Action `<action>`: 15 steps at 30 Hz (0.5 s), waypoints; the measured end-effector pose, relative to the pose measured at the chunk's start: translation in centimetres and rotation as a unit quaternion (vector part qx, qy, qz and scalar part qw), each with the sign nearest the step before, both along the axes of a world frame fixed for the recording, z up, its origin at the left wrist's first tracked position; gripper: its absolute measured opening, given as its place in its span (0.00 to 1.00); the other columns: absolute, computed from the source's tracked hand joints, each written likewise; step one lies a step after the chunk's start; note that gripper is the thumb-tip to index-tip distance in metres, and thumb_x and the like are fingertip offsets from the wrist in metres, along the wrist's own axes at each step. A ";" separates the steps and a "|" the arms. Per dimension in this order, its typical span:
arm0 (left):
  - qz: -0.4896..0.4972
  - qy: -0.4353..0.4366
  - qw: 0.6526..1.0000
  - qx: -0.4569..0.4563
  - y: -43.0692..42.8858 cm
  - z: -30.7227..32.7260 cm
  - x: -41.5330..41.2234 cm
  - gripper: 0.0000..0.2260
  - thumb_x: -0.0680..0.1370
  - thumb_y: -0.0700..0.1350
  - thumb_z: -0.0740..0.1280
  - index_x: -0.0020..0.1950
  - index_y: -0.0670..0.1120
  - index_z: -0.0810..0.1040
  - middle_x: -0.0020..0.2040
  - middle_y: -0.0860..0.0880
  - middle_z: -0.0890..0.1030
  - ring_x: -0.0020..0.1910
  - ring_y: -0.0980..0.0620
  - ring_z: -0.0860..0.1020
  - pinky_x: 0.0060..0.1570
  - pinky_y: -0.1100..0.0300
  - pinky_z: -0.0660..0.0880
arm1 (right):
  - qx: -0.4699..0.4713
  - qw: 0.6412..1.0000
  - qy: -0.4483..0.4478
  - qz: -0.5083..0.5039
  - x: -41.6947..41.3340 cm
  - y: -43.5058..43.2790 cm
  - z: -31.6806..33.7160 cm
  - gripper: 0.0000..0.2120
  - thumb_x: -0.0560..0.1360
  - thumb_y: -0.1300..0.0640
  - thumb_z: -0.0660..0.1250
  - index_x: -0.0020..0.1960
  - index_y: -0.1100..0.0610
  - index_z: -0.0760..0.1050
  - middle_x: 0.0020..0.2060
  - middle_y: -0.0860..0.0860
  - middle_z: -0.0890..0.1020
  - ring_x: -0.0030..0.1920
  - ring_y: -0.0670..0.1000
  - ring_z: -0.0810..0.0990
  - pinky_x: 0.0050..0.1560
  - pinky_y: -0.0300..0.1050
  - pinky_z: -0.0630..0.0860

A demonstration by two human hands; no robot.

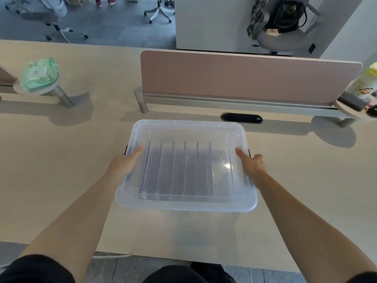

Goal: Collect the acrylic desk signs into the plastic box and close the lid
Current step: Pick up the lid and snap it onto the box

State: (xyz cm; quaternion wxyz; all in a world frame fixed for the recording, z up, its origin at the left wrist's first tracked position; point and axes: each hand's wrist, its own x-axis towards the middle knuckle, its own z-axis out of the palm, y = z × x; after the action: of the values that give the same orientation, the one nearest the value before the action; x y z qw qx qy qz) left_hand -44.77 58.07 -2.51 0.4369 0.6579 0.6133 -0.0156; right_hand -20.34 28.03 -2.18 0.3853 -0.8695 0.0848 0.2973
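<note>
Box (pixel 186 203) btwn both hands (pixel 122 164).

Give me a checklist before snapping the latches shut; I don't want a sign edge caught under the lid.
1. Acrylic signs inside plastic box, standing in a row: ok.
2. Lid covering the whole box: ok.
3. Lid fully seated: cannot tell.
4. Left hand and right hand at the lid's short sides: ok.
5. Dark latches closed: cannot tell.
6. No signs left on the desk: ok.

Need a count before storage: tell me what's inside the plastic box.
Through the clear lid, the plastic box holds acrylic desk signs standing in a row. Glare and overlap hide their exact number.
</note>
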 end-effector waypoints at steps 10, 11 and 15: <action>-0.042 0.012 0.999 0.012 0.2 2.1 -0.1 0.22 0.73 0.61 0.67 0.51 0.42 0.78 0.45 0.45 0.80 0.40 0.48 0.78 0.42 0.55 0.75 | 0.060 0.993 0.100 0.033 1.9 -2.0 3.0 0.26 0.68 0.48 0.78 0.57 0.63 0.76 0.48 0.58 0.83 0.46 0.60 0.83 0.50 0.60 0.82; -0.039 0.012 0.999 -0.001 0.2 2.2 0.1 0.23 0.72 0.62 0.68 0.53 0.42 0.77 0.44 0.47 0.79 0.40 0.48 0.77 0.45 0.54 0.75 | 0.069 0.991 0.108 0.029 1.9 -2.0 3.3 0.25 0.69 0.49 0.77 0.58 0.63 0.75 0.49 0.58 0.83 0.47 0.60 0.83 0.51 0.61 0.81; -0.050 0.011 0.999 -0.006 -0.4 2.1 1.0 0.40 0.59 0.73 0.71 0.59 0.46 0.73 0.53 0.47 0.77 0.51 0.43 0.77 0.50 0.51 0.74 | 0.063 0.985 0.136 0.084 1.3 -0.5 4.8 0.34 0.63 0.38 0.78 0.58 0.61 0.75 0.45 0.58 0.81 0.43 0.60 0.82 0.51 0.60 0.81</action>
State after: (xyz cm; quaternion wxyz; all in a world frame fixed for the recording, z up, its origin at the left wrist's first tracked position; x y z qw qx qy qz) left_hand -43.78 57.70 -0.37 0.4330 0.6846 0.5844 -0.0482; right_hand -19.02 27.53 2.60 0.3980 -0.7987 0.0443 0.4490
